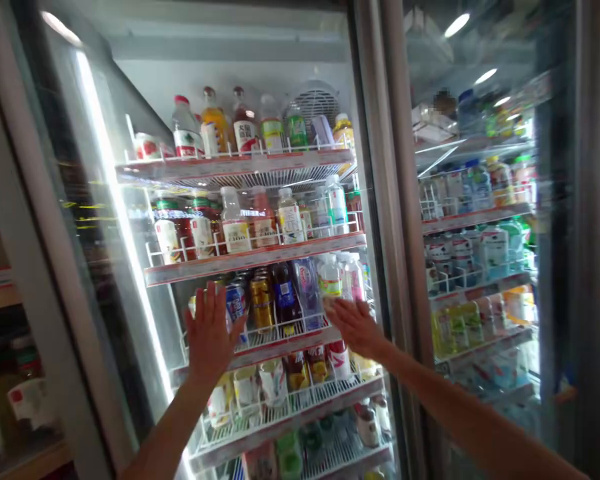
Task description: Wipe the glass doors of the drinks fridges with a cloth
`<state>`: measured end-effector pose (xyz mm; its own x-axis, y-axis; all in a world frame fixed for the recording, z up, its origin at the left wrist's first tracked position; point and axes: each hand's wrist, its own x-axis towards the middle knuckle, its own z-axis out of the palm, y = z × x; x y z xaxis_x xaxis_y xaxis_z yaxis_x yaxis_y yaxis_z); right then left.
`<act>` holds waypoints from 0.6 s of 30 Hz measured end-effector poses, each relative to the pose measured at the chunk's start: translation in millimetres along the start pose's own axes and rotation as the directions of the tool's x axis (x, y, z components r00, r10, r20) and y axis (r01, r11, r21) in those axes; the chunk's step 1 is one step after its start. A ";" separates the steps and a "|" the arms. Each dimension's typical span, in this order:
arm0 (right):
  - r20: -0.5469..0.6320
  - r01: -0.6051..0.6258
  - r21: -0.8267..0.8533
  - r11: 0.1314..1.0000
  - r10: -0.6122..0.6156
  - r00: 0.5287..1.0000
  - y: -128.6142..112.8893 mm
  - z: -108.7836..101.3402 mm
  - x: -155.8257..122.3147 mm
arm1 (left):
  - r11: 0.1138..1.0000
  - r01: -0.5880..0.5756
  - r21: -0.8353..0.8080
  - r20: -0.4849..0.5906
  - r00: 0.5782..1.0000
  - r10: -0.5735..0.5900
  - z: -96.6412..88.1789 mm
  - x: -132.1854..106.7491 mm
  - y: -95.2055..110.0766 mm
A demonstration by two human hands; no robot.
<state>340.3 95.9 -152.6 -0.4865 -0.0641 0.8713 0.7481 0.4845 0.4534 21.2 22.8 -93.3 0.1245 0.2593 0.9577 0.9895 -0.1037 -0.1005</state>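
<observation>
My left hand [211,337] is raised with its fingers spread, holding nothing, before the middle shelves of a lit drinks cooler. Behind it stand a blue can [235,303] and a gold can [263,301]. To the right, my right hand [356,328] stretches out flat, fingers extended and nothing in it. Closest behind that hand are a clear bottle with a yellow-green label [330,277] and a purple pack [307,287]. Faint reflections lie over the cooler's front. I cannot tell whether either hand touches the glass.
Bottles fill the upper shelf [245,162] and the shelf below it [260,259]. Cartons and bottles stand on a lower wire shelf [290,417]. A metal door frame [400,200] separates this cooler from another stocked glass door on the right. More shelves with goods [27,400] stand at left.
</observation>
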 end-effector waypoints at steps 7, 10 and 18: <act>-0.237 -0.527 -0.003 0.850 0.511 0.826 27.6 -1.9 20.0 | 1.000 0.003 -0.021 -0.045 0.999 -0.004 3.5 -0.5 1.9; -0.196 -0.455 -0.014 0.890 0.444 0.874 -36.7 0.3 -0.8 | 1.000 -0.003 -0.011 -0.044 0.999 0.002 6.6 -1.5 0.7; -0.241 -0.342 0.008 0.940 0.334 0.911 -4.7 11.7 51.4 | 0.999 -0.039 0.012 -0.091 0.995 0.040 7.2 -1.6 -1.9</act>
<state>306.5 100.6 -112.2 -0.0849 -0.1072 0.9906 0.8656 0.4845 0.1266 19.7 29.5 -96.7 0.1563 0.1662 0.9736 0.9848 -0.1025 -0.1406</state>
